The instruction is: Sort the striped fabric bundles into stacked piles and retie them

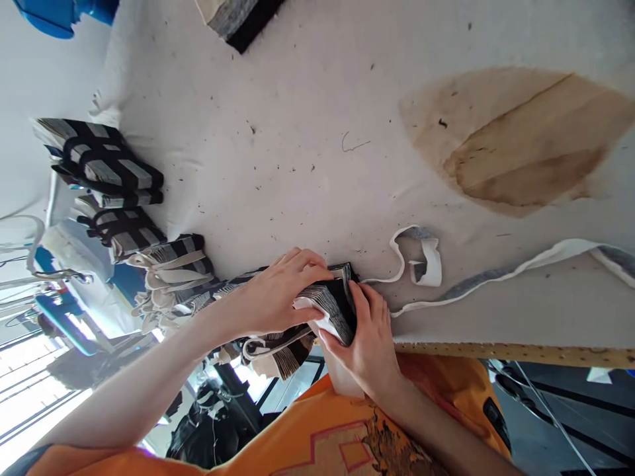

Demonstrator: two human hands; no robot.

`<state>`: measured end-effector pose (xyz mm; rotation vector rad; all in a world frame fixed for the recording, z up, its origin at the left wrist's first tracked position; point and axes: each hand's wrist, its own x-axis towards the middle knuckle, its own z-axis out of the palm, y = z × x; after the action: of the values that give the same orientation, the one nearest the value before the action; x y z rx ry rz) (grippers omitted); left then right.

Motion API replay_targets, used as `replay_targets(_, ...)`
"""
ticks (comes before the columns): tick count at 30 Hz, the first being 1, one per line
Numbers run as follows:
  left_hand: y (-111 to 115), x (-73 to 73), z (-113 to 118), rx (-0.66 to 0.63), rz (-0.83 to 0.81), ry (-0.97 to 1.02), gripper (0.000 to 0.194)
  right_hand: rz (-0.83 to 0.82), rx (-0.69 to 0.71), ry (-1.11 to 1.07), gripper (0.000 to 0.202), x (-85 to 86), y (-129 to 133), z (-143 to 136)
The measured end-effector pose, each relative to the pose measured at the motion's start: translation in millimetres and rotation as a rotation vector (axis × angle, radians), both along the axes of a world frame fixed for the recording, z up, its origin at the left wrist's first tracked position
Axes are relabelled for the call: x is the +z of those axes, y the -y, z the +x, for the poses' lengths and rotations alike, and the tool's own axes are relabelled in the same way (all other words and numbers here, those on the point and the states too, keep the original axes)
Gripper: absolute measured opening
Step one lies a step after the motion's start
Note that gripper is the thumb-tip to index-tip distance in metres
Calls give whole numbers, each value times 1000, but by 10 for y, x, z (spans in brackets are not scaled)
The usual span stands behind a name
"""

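At the near edge of the cloth-covered table, a thick stack of folded striped fabric [342, 297], black, grey and white, is held between my two hands. My left hand [282, 294] lies over its left part, thumb on the near side and fingers over the top. Gripping the right end is my right hand [370, 334], its thumb on the near face and fingers along the far side. A long white and grey cloth strip [476, 287] runs from beside the stack to the right. One loose end of strip [429, 261] curls up just beyond my right hand.
Tied bundles of black-and-white checked fabric [109, 162] line the table's left side. Another fabric stack [238, 23] sits at the far edge of view. A brown stain [526, 145] marks the table cover [307, 119]. A yellow perforated edge [496, 352] borders the near right side.
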<state>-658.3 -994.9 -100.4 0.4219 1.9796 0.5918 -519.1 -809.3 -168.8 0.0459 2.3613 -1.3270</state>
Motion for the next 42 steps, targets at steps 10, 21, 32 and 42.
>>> replay_targets(10, 24, 5, 82, -47, -12, -62, 42, -1, 5, -14, 82, -13, -9, 2)
replay_targets(21, -68, 8, -83, 17, -124, 155, 55, 8, -2, -27, 83, -29, 1, 8)
replay_targets(32, -77, 39, -61, 22, -109, 174, 45, -129, -60, -61, 89, 144, -111, -78)
replay_targets(42, -35, 409, 347, 90, -147, -58, 60, -503, 19, 76, 100, 133, -268, -202)
